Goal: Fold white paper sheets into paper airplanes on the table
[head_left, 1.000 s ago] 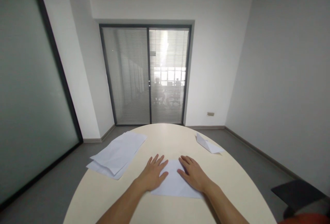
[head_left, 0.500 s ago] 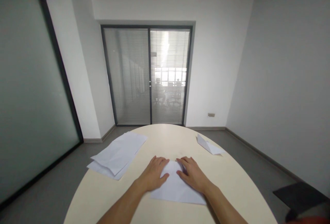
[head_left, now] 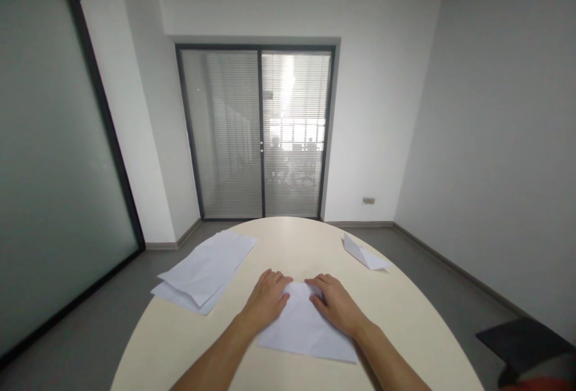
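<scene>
A white sheet of paper (head_left: 310,331) lies on the table in front of me, its wide edge toward me and faint creases across it. At its left side, my left hand (head_left: 269,300) grips the far left edge, with bent fingers and the thumb close to the paper. On the opposite side, my right hand (head_left: 333,302) holds the far right edge, its thumb resting on the sheet and the index finger at the far edge. Both hands hide the paper's side edges, so I cannot tell how its far corners are folded.
Loose white sheets (head_left: 207,268) overlap at the table's left edge. A folded piece of paper (head_left: 366,256) stands partly raised at the right. The round pale table (head_left: 288,241) faces a glass door (head_left: 261,133) with blinds. A dark chair-like object (head_left: 524,343) is at lower right.
The paper has shifted slightly left and toward me, turning a little. My left hand has moved slightly left, its thumb drawn back toward the edge. My right hand has barely moved.
</scene>
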Demonstrator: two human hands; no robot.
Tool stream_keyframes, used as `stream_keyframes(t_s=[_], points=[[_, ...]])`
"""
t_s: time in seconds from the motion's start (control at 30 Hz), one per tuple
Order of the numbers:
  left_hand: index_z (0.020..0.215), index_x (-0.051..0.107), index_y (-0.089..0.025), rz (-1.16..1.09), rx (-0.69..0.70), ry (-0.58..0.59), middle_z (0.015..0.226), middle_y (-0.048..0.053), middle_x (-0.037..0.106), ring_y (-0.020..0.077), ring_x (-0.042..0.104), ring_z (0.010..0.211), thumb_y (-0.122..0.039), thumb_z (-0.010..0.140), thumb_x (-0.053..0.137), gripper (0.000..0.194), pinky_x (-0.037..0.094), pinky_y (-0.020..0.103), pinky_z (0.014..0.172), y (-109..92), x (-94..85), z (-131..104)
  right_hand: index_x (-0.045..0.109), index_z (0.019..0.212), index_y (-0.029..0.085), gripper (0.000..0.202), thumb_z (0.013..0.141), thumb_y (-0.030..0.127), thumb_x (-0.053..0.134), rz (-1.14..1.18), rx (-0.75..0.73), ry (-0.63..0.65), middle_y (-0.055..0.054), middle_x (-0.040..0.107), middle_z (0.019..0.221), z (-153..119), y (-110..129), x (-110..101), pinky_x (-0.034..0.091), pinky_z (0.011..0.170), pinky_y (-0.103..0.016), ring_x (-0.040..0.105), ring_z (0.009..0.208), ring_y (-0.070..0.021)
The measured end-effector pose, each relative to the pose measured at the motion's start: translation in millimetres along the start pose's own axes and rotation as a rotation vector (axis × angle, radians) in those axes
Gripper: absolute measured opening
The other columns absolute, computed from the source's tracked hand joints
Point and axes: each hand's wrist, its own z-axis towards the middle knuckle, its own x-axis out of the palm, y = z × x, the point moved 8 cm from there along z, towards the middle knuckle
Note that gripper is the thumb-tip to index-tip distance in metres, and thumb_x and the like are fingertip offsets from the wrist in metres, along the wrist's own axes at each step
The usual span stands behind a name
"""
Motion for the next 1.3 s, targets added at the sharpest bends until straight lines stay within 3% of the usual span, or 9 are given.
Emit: stream_keyframes(t_s=[0.17, 0.33, 0.47, 0.6, 0.67, 0.77, 0.9, 1.03, 1.3], points=[[0.119, 0.058, -0.024, 0.024, -0.08, -0.014, 0.109, 0.004, 0.063, 0.0218, 0.054, 0.107, -0.018, 0.091, 0.047, 0.031, 0.032, 0.042, 0.109, 11.2, 2.1, 1.4, 0.062, 0.126, 0.025, 0.04, 0.09, 0.024, 0.043, -0.03, 0.022, 0.011, -0.007, 0.066, 0.11, 0.2, -6.6, 0.4, 0.04, 0.096, -0.034, 0.057, 0.105, -0.0222], [0.132, 0.05, -0.026, 0.006, -0.038, -0.035, 0.133, 0.004, 0.054, 0.0207, 0.047, 0.124, -0.014, 0.086, 0.049, 0.047, 0.025, 0.042, 0.115, 4.5, 0.3, 1.7, 0.064, 0.124, 0.025, 0.039, 0.091, 0.022, 0.043, -0.096, 0.047, -0.019, -0.007, 0.067, 0.109, 1.5, -10.8, 2.7, 0.041, 0.094, -0.034, 0.058, 0.103, -0.0228], [0.143, 0.04, -0.024, -0.067, -0.036, 0.106, 0.148, 0.007, 0.043, 0.0222, 0.037, 0.136, -0.034, 0.091, 0.05, 0.054, 0.022, 0.043, 0.117, -5.6, 14.4, -4.5, 0.062, 0.125, 0.025, 0.041, 0.09, 0.019, 0.042, -0.125, 0.064, -0.06, -0.008, 0.067, 0.112, 3.1, -10.7, -0.3, 0.04, 0.098, -0.037, 0.057, 0.106, -0.0226], [0.148, 0.033, -0.017, -0.093, -0.089, 0.247, 0.156, 0.01, 0.029, 0.0244, 0.024, 0.144, -0.045, 0.095, 0.04, 0.06, 0.019, 0.043, 0.118, -10.7, 24.3, -10.3, 0.062, 0.124, 0.026, 0.038, 0.091, 0.023, 0.045, -0.161, 0.063, -0.106, -0.008, 0.063, 0.123, 3.0, -6.1, -5.1, 0.02, 0.115, -0.049, 0.053, 0.119, -0.0232], [0.148, 0.033, -0.016, -0.086, -0.098, 0.271, 0.156, 0.01, 0.026, 0.0237, 0.022, 0.145, -0.045, 0.096, 0.037, 0.06, 0.017, 0.043, 0.119, -12.4, 23.7, -10.0, 0.059, 0.129, 0.025, 0.04, 0.093, 0.034, 0.044, -0.111, 0.016, -0.063, -0.008, 0.058, 0.133, 1.9, 1.5, 0.5, 0.017, 0.117, -0.048, 0.048, 0.127, -0.0238], [0.149, 0.032, -0.015, -0.074, -0.103, 0.288, 0.156, 0.01, 0.026, 0.022, 0.021, 0.145, -0.04, 0.097, 0.034, 0.058, 0.017, 0.041, 0.119, -11.9, 24.1, -8.3, 0.043, 0.144, 0.022, 0.057, 0.095, 0.052, 0.037, 0.008, -0.034, 0.117, -0.01, 0.044, 0.149, -2.4, 12.0, 21.3, 0.023, 0.117, -0.044, 0.036, 0.139, -0.0252], [0.149, 0.031, -0.013, -0.052, -0.123, 0.268, 0.156, 0.01, 0.026, 0.0228, 0.021, 0.145, -0.038, 0.097, 0.033, 0.057, 0.018, 0.042, 0.119, -3.5, 28.1, -7.8, 0.027, 0.151, 0.022, 0.072, 0.092, 0.064, 0.033, 0.003, 0.054, 0.287, -0.008, 0.022, 0.158, -7.9, 8.2, 40.6, 0.013, 0.119, -0.049, 0.016, 0.146, -0.029], [0.149, 0.031, -0.013, -0.04, -0.141, 0.24, 0.156, 0.011, 0.025, 0.0242, 0.021, 0.145, -0.04, 0.097, 0.034, 0.059, 0.019, 0.044, 0.118, 4.3, 28.8, -8.1, 0.025, 0.151, 0.022, 0.075, 0.091, 0.067, 0.031, -0.036, 0.135, 0.294, -0.008, 0.017, 0.159, -5.7, -1.2, 37.5, 0.01, 0.119, -0.048, 0.011, 0.147, -0.0288], [0.149, 0.03, -0.012, -0.049, -0.164, 0.235, 0.156, 0.011, 0.027, 0.0237, 0.022, 0.144, -0.038, 0.096, 0.035, 0.06, 0.019, 0.043, 0.119, 3.7, 23.9, -7.4, 0.026, 0.151, 0.023, 0.075, 0.091, 0.067, 0.033, -0.048, 0.133, 0.287, -0.008, 0.017, 0.159, -1.2, -2.9, 35.0, 0.01, 0.119, -0.048, 0.01, 0.147, -0.0288]])
